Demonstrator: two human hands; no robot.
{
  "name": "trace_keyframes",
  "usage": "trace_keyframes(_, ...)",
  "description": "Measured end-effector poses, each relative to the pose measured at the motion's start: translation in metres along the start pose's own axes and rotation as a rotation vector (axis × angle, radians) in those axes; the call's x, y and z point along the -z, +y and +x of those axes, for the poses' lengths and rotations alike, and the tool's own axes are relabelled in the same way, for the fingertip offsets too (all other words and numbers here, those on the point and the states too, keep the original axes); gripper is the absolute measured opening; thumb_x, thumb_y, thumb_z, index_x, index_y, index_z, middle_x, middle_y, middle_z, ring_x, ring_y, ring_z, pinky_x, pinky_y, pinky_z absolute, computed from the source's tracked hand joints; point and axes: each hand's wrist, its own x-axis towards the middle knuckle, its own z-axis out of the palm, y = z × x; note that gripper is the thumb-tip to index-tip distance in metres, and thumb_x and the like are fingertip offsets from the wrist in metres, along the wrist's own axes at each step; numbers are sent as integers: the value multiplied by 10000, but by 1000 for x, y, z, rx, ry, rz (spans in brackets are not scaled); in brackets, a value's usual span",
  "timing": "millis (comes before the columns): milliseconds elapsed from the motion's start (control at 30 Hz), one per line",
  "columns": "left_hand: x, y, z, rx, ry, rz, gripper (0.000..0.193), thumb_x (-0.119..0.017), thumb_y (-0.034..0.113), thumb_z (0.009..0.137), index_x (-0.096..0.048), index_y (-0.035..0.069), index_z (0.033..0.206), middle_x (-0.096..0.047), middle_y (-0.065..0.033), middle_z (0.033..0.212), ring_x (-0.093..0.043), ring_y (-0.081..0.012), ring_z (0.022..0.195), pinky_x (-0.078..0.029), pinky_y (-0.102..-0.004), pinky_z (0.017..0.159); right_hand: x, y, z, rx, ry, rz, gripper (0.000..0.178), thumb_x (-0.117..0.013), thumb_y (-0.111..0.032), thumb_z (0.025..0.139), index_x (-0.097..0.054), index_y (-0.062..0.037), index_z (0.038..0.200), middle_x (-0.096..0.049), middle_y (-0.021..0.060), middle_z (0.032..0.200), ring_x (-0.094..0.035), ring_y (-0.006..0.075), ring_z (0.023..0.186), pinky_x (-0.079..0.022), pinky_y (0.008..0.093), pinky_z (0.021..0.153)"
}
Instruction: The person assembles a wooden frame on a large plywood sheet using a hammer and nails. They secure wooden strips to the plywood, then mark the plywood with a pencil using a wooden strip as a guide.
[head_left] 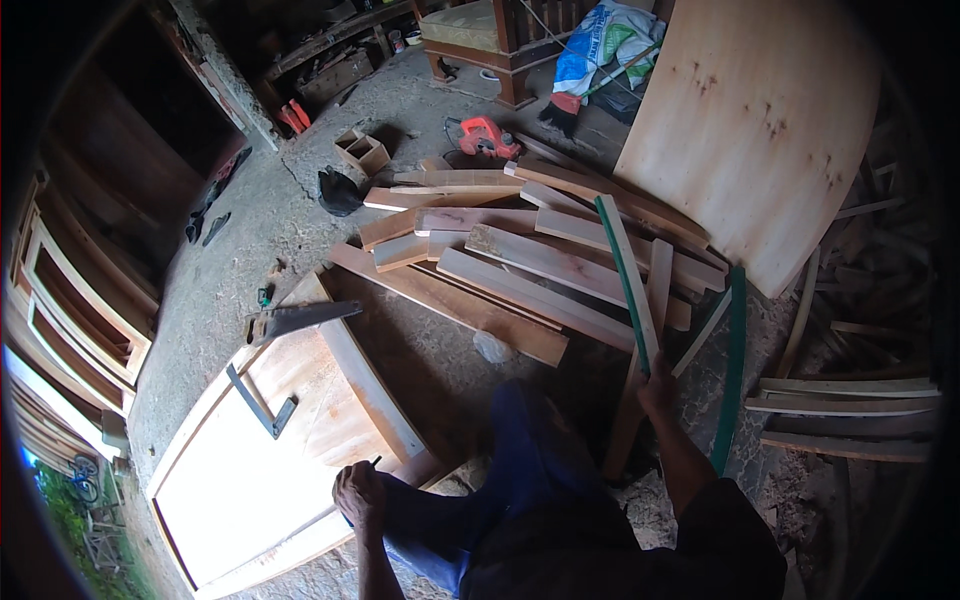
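Note:
My right hand (657, 388) is closed round the lower end of a long wooden strip (628, 275) with one green face, which slants up and away over the lumber pile. Above my left thigh, beside the near edge of a framed wooden panel (270, 490), my left hand (360, 495) is closed on a thin dark stick like a pencil (376, 461). On the panel rest a try square (265, 408) and, across its far corner, a handsaw (303, 320). Sunlight washes out much of the panel.
Several planed boards (540, 290) lie piled ahead. Behind them are a red power tool (487, 138), a wooden box (362, 152) and a broom (563, 108). A plywood sheet (750, 120) leans at the far right; a green strip (733, 360) and scrap wood lie at right.

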Motion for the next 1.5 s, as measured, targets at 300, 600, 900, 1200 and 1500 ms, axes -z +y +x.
trace_keyframes(300,9,8,0,0,-6,18,113,-606,173,875,-639,98,798,-640,-129,779,-622,-350,788,-479,-482,708,9,-51,22,293,3,-159,735,-702,-126,814,-405,-43,1482,-314,181,1560,-377,429,1382,-386,481,1114)
trace_keyframes(600,-2,4,-9,5,-21,40,86,-628,175,866,-674,106,842,-643,-114,804,-619,-336,829,-480,-479,744,-67,-99,108,181,-379,-86,830,-737,-226,830,-301,-120,1529,-388,187,1476,-392,364,1376,-373,499,1121)
trace_keyframes(900,23,4,-38,38,63,51,90,-637,169,838,-677,90,823,-659,-113,802,-624,-334,819,-485,-468,742,-64,-147,109,148,-548,-165,786,-800,-386,789,-428,-66,1403,-459,217,1401,-446,388,1330,-446,484,1047)
trace_keyframes(1200,14,4,-23,42,44,75,74,-632,171,858,-671,111,842,-644,-106,807,-615,-328,835,-475,-477,761,-18,-153,107,228,-721,704,728,-786,-458,796,-546,-41,1343,-595,206,1338,-590,326,1221,-474,430,1017)
trace_keyframes(1500,31,45,-1,117,-31,-275,119,-673,161,884,-710,65,943,-697,-158,862,-679,-358,817,-528,-441,726,32,-229,114,211,-569,1127,721,-492,-630,959,-489,-37,1370,-549,171,1358,-575,308,1151,-482,448,943)
